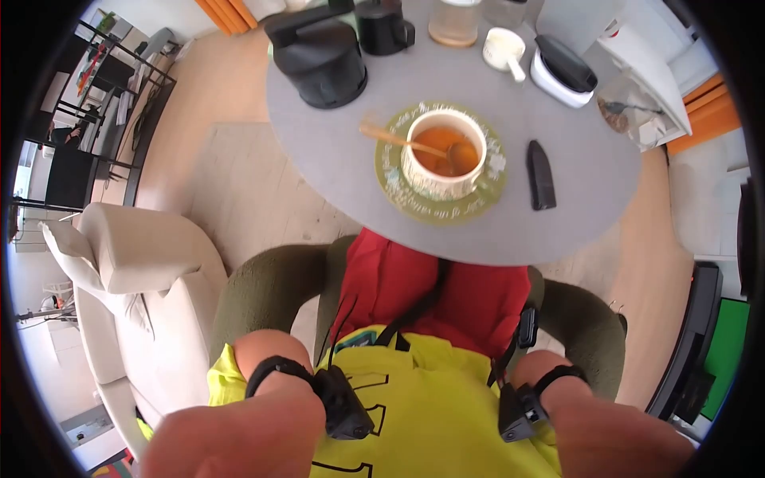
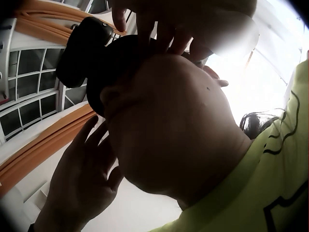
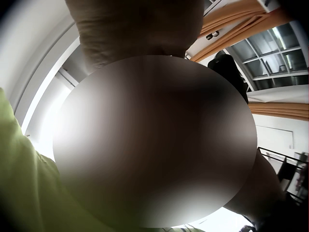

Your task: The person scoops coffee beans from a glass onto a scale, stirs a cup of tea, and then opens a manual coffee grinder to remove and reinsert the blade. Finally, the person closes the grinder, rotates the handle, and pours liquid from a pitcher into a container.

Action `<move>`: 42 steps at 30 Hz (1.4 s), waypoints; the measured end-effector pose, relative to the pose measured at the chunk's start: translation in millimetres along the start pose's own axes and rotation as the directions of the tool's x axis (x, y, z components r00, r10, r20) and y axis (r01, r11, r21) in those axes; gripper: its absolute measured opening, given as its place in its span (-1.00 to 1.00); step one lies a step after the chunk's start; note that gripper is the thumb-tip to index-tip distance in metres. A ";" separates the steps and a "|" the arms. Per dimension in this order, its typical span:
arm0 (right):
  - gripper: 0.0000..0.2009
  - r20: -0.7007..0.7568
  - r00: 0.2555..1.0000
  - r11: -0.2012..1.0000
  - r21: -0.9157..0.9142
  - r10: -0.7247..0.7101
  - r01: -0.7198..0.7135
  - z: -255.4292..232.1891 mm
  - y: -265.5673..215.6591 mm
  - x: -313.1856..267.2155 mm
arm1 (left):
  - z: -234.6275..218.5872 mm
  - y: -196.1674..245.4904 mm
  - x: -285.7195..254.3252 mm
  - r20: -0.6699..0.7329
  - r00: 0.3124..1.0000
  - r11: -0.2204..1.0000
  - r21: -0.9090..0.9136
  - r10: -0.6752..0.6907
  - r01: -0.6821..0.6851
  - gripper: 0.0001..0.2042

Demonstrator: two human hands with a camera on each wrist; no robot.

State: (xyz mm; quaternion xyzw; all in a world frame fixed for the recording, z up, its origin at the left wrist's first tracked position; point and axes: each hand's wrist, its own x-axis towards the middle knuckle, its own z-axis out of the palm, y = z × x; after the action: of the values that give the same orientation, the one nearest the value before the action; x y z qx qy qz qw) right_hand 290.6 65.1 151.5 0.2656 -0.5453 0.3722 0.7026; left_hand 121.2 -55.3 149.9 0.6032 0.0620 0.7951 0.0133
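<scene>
Both hands are raised to the person's head. In the head view the left hand point(image 1: 231, 434) and right hand point(image 1: 621, 434) are cut off by the lower edge. The left wrist view shows the left hand point(image 2: 169, 29) above, its fingers spread against the head by a dark head-worn device point(image 2: 84, 53). Lower in that view, the right hand point(image 2: 87, 174) has its fingers extended beside the head. Only the heel of the right hand point(image 3: 140, 29) is visible in the right wrist view; its fingers are hidden there. Neither hand visibly holds a thing.
On the grey table point(image 1: 319, 151) are a bowl point(image 1: 438, 187) of orange liquid with a wooden spoon point(image 1: 390, 137), a green plate point(image 1: 390, 191) under it, a dark object point(image 1: 540, 175), a black kettle point(image 1: 323, 68) and a black mug point(image 1: 378, 28). A beige armchair point(image 1: 151, 255) stands left.
</scene>
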 end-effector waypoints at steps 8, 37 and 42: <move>-0.66 0.114 0.967 0.970 -0.061 -0.229 0.237 -27.8 15.5 -49.4 | -7.9 -22.2 -50.8 0.220 0.975 0.983 0.178 -0.003 -0.038 -0.59; -0.22 0.542 0.719 0.585 0.437 0.435 -0.683 -51.3 45.9 -38.6 | -103.5 -86.0 -30.7 -0.328 0.608 0.212 0.732 -0.723 0.647 -0.65; -0.93 -0.375 0.581 0.548 -0.202 0.722 -0.812 -60.0 39.4 -67.5 | -108.5 -106.2 -45.7 -0.288 0.474 0.043 0.818 -0.832 0.573 -0.51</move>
State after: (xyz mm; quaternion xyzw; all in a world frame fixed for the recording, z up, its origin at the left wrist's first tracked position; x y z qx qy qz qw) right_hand 284.0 119.0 69.3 -0.1813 -0.5708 0.5690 0.5635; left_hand 23.7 36.7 65.3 0.5105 0.7249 0.4468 0.1198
